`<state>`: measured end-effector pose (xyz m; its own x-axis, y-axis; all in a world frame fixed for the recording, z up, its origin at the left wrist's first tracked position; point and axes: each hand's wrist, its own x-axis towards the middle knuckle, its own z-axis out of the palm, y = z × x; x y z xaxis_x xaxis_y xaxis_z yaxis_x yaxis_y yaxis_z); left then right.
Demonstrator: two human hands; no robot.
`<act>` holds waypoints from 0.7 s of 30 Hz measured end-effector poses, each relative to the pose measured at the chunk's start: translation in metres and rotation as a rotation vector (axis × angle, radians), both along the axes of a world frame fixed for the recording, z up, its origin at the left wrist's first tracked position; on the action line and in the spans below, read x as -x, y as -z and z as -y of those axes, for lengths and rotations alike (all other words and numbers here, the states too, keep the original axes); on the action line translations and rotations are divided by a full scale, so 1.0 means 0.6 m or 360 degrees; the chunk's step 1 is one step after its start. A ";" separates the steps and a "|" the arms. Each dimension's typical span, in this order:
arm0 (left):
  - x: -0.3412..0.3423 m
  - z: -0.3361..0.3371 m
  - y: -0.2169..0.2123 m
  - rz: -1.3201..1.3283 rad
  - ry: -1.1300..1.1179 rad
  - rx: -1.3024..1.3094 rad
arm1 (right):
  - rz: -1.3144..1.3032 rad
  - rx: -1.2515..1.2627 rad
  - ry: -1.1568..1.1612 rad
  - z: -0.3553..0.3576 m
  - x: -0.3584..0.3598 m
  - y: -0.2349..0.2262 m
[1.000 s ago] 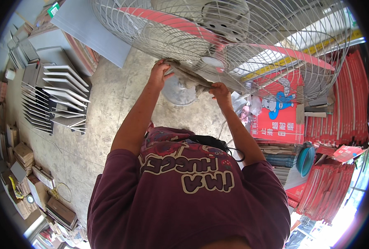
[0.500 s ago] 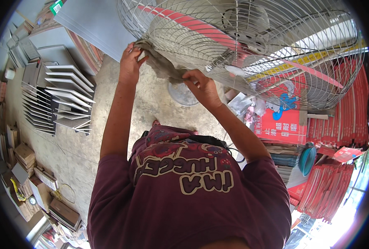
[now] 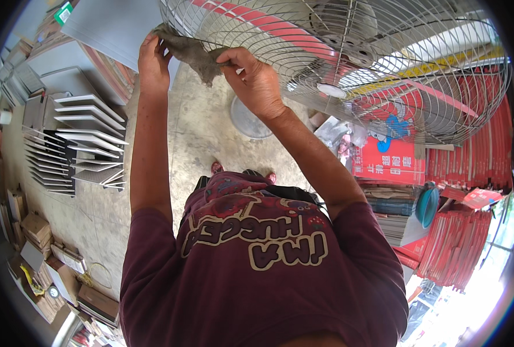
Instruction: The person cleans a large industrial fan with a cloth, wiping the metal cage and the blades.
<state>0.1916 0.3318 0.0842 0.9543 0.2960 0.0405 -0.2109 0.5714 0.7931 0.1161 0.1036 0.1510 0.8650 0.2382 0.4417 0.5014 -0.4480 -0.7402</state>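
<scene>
We count one left hand (image 3: pixel 156 61), one right hand (image 3: pixel 255 87) and one grey cloth (image 3: pixel 193 55), plus one wire-caged fan (image 3: pixel 332 91) at far right, where two pinkish-red blades (image 3: pixel 268 26) show. On the floor (image 3: pixel 193 121) we see one round grey disc (image 3: pixel 250 120) and two red shoes (image 3: pixel 216 167); right, one round teal object (image 3: pixel 427 207).

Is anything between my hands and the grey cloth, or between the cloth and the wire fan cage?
Nothing visible: left hand and right hand grip the grey cloth directly, beside the wire fan cage. Whether cloth touches wire is unclear.
</scene>
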 end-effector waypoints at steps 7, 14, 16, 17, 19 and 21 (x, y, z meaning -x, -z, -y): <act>-0.025 0.025 0.105 -0.0408 0.0130 0.0261 | -0.0167 0.0149 0.0176 0.012 0.004 0.103; -0.047 0.082 0.227 -0.0700 0.0214 0.0490 | -0.0520 0.0272 0.0383 0.043 0.025 0.181; -0.052 0.102 0.247 -0.0771 0.0235 0.0556 | -0.0586 0.0242 0.0417 0.052 0.029 0.195; -0.054 0.110 0.257 -0.0807 0.0242 0.0588 | -0.0631 0.0224 0.0442 0.058 0.030 0.206; -0.057 0.130 0.285 -0.0923 0.0279 0.0655 | -0.0717 0.0184 0.0491 0.076 0.034 0.230; -0.055 0.149 0.326 -0.0983 0.0343 0.0764 | -0.0795 0.0029 0.0569 0.097 0.040 0.252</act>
